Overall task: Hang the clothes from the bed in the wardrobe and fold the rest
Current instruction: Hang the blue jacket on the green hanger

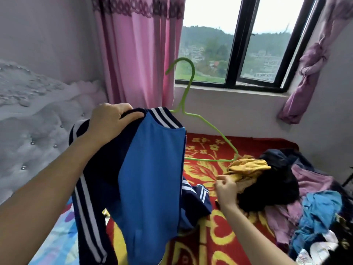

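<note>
My left hand (pixel 108 123) grips the collar of a blue and navy jacket (pixel 150 180) with white stripes and holds it up over the bed. A green wire hanger (pixel 193 115) is partly inside the jacket; its hook and right arm stick out towards the window. My right hand (pixel 226 189) hovers low at the right with its fingers loosely curled, next to a yellow garment (pixel 246 169) and holding nothing that I can see. A pile of clothes (pixel 298 196) in black, purple and blue lies on the bed at the right.
The bed carries a red and yellow blanket (pixel 215 238). A grey tufted headboard (pixel 32 131) stands at the left. Pink curtains (pixel 137 52) flank the window (pixel 240 46) behind the bed. The wardrobe is out of view.
</note>
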`<move>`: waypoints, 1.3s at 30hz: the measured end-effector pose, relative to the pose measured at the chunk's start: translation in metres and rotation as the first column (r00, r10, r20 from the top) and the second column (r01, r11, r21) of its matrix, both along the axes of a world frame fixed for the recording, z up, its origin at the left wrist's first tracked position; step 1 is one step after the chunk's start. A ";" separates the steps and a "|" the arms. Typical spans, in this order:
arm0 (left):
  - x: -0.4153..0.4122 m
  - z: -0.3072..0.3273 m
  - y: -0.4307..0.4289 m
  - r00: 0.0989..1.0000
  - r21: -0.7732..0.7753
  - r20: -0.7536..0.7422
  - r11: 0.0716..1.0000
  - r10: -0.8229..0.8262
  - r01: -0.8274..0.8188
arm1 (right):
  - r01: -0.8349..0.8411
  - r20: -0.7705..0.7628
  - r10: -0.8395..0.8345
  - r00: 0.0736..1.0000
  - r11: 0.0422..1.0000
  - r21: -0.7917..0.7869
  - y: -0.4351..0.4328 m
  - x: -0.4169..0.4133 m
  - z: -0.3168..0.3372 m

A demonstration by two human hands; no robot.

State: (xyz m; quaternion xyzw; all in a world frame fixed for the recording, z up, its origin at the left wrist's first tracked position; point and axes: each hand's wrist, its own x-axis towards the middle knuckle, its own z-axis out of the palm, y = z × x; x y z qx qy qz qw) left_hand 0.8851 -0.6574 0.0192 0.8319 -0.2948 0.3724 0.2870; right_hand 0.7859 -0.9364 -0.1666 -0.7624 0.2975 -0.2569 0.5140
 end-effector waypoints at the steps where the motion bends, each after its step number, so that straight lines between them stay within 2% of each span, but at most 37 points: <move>1: -0.002 0.003 -0.001 1.000 -0.012 0.018 1.000 -0.010 0.011 | -0.152 -0.029 0.151 0.988 0.988 -0.020 0.016 0.002 -0.007; 3: -0.007 0.008 -0.004 0.998 -0.020 0.051 0.999 -0.033 0.034 | -0.335 -0.027 0.334 0.942 0.939 -0.074 0.046 0.010 -0.017; 7: -0.012 0.013 -0.002 0.997 -0.074 0.079 0.997 -0.017 0.023 | -0.382 0.029 0.390 0.920 0.913 -0.142 0.077 0.027 -0.019; 10: -0.016 0.014 0.006 0.998 -0.148 0.069 0.989 -0.001 0.011 | -0.556 -0.049 0.560 0.827 0.803 -0.214 0.088 0.033 -0.031; 12: -0.016 0.014 0.010 0.999 -0.218 0.035 0.976 -0.004 0.012 | -0.497 -0.076 0.497 0.865 0.824 -0.272 0.099 0.037 -0.037; 15: -0.017 0.016 0.013 1.000 -0.245 -0.021 0.969 0.004 -0.009 | -0.255 -0.110 0.230 0.967 0.905 -0.340 0.102 0.050 -0.037; 17: -0.017 0.017 0.016 1.000 -0.247 -0.023 0.969 0.004 -0.010 | -0.237 -0.134 0.202 0.970 0.904 -0.356 0.094 0.057 -0.038; 20: -0.010 0.014 0.027 0.998 -0.257 -0.041 0.965 0.039 -0.048 | -0.257 -0.008 0.259 0.966 0.956 -0.145 0.071 0.060 -0.030; 22: -0.004 0.009 0.038 0.997 -0.259 -0.052 0.963 0.057 -0.069 | -0.281 0.145 0.267 0.953 0.956 0.086 0.043 0.058 -0.012; 24: -0.002 0.001 0.050 0.995 -0.208 -0.033 0.973 0.096 -0.101 | -0.378 0.248 0.313 0.917 0.878 0.292 0.007 0.054 0.017; 27: 0.004 -0.010 0.065 0.987 -0.135 -0.013 0.978 0.158 -0.159 | -0.563 0.280 0.490 0.826 0.743 0.362 -0.044 0.043 0.059; 29: 0.006 -0.018 0.069 0.980 -0.090 0.007 0.976 0.200 -0.199 | -0.589 0.290 0.515 0.807 0.742 0.321 -0.063 0.039 0.086; 30: 0.007 -0.020 0.069 0.976 -0.073 0.030 0.975 0.215 -0.212 | -0.577 0.284 0.511 0.812 0.778 0.250 -0.067 0.038 0.100; 32: 0.008 -0.020 0.067 0.972 -0.074 0.066 0.973 0.225 -0.220 | -0.559 0.181 0.547 0.818 0.829 0.022 -0.070 0.033 0.121; 33: 0.010 -0.019 0.067 0.971 -0.090 0.054 0.970 0.233 -0.227 | -0.578 0.092 0.583 0.807 0.812 -0.084 -0.069 0.030 0.128; 36: 0.019 -0.013 0.072 0.973 -0.185 0.015 0.957 0.229 -0.223 | -0.666 -0.287 0.601 0.746 0.668 -0.332 -0.063 0.018 0.133; 38: 0.023 -0.010 0.075 0.971 -0.239 0.003 0.943 0.240 -0.233 | -0.680 -0.513 0.453 0.729 0.566 -0.467 -0.052 0.014 0.124; 39: 0.024 -0.009 0.075 0.968 -0.259 0.001 0.935 0.249 -0.241 | -0.661 -0.561 0.363 0.744 0.517 -0.544 -0.047 0.014 0.116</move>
